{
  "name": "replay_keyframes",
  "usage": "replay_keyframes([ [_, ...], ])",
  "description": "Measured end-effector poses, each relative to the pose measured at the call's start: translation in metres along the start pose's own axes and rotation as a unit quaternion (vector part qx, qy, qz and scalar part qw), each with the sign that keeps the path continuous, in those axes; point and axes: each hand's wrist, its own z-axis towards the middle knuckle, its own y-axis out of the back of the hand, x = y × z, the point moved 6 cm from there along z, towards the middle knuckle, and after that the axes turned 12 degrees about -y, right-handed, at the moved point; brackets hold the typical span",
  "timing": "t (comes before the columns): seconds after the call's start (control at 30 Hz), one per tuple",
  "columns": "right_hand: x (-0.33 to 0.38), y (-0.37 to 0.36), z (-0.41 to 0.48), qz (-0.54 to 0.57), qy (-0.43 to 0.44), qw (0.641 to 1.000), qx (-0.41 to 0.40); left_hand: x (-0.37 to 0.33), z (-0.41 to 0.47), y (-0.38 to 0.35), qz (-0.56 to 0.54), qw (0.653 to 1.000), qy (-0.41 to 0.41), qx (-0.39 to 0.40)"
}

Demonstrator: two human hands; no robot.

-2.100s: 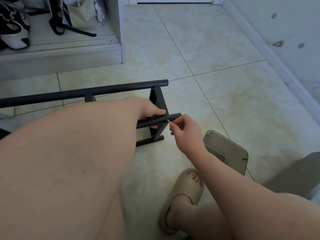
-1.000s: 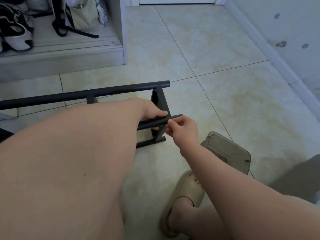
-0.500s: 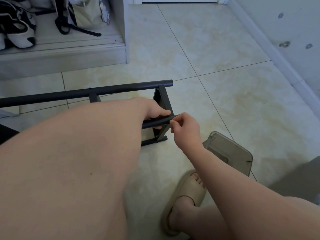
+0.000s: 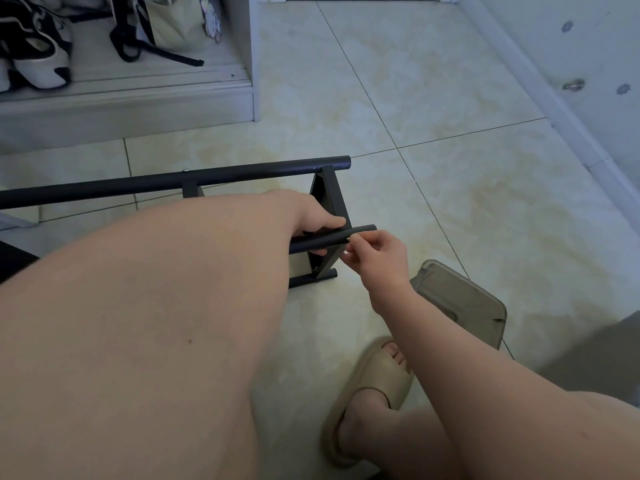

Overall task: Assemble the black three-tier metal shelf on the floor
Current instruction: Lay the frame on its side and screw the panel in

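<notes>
On the pale tiled floor (image 4: pixel 450 202) lies the black metal shelf frame (image 4: pixel 330 197), tipped on its side, with a long black round bar (image 4: pixel 173 180) running off to the left from its flat end piece. Honestly my own left forearm is the big thing in the way here. It crosses in front of the frame and hides most of the middle.

The left hand (image 4: pixel 311 220) is wrapped around a short black round metal tube (image 4: pixel 360 230) right in front of the frame's end piece, thumb on top. The right hand (image 4: pixel 377 258) sits just right of the frame, thumb and forefinger pinching a tiny part (image 4: pixel 348 241) against that tube, too small for me to tell what it is.

Near the frame on the right there's a translucent grey-brown plastic box (image 4: pixel 460 303) on the floor, and I can't see whether anything's inside. In front of the frame is a foot in a beige foam slipper (image 4: pixel 374 386).

Behind the frame to the left is an open white cabinet (image 4: pixel 249 64). Its bottom compartment holds black-and-white sneakers (image 4: pixel 34 57) and a cream fabric bag with black straps (image 4: pixel 173 26).
</notes>
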Motion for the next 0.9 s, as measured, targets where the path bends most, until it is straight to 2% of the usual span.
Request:
replay_keyframes([
  [0.1,0.003,0.000,0.000,-0.013,-0.004,1.000,0.000,0.000,0.001,0.001,-0.001,1.000,-0.002,-0.007],
  [0.27,0.001,0.000,0.000,0.040,-0.044,0.998,0.023,0.001,0.002,0.002,0.003,1.000,0.003,-0.005],
  [0.37,0.011,0.001,0.001,-0.077,0.014,0.997,-0.001,0.002,0.003,0.002,0.005,1.000,0.003,-0.010],
  [0.5,0.025,0.000,-0.003,-0.285,0.119,0.951,-0.011,0.001,0.002,0.002,0.003,1.000,0.004,-0.016],
  [0.67,0.024,-0.004,-0.004,-0.354,0.171,0.919,-0.021,0.001,0.001,0.002,-0.011,1.000,0.005,-0.017],
  [0.77,0.022,-0.004,-0.003,-0.316,0.161,0.934,-0.030,0.000,0.001,0.001,-0.010,1.000,0.003,-0.017],
  [0.9,0.011,0.000,0.000,-0.154,0.058,0.986,-0.040,0.001,0.003,0.000,-0.013,1.000,0.003,-0.015],
])
